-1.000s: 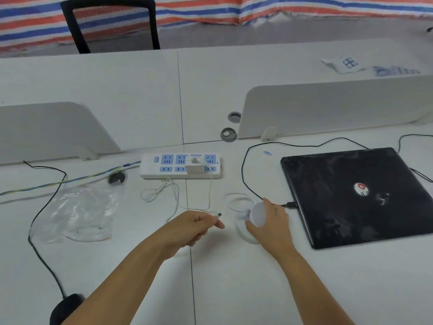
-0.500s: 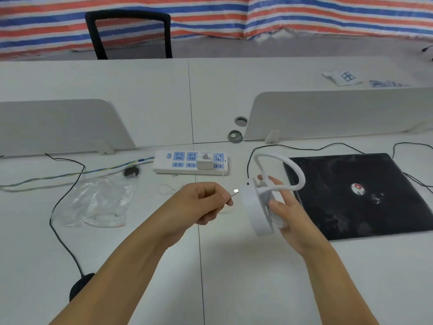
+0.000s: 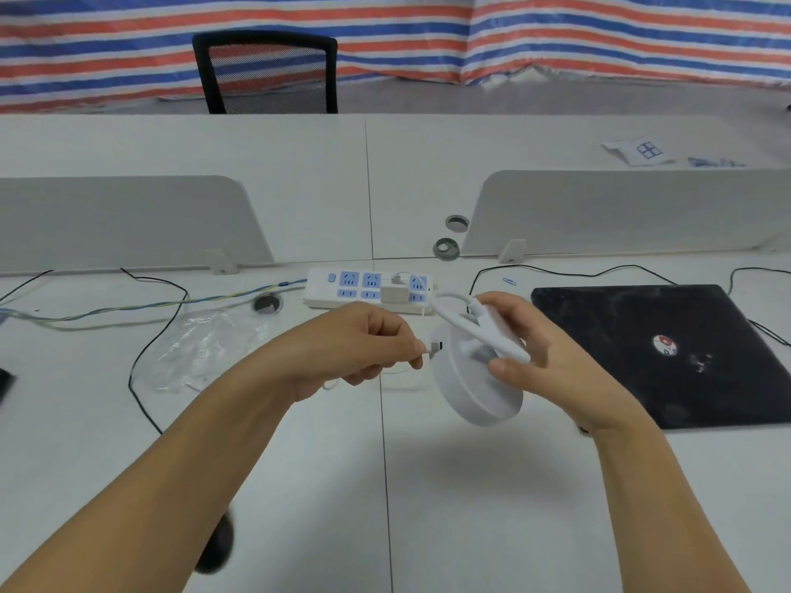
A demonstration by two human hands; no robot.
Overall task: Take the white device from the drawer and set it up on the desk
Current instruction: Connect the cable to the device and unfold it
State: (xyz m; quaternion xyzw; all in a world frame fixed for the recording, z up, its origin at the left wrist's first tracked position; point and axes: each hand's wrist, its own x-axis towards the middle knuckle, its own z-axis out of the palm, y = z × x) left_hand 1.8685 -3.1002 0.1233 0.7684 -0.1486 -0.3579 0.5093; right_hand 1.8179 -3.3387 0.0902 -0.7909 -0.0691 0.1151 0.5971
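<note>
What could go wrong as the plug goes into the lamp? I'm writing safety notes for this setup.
1. The white device is held tilted in mid-air by the right hand; a push could twist it loose.
2. The left hand pinches the small plug at the side port; misalignment could bend it.
3. A tug could pull out the charger.

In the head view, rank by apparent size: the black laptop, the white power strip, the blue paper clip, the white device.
1. black laptop
2. white device, though held nearer the camera, so unsure against the strip
3. white power strip
4. blue paper clip
</note>
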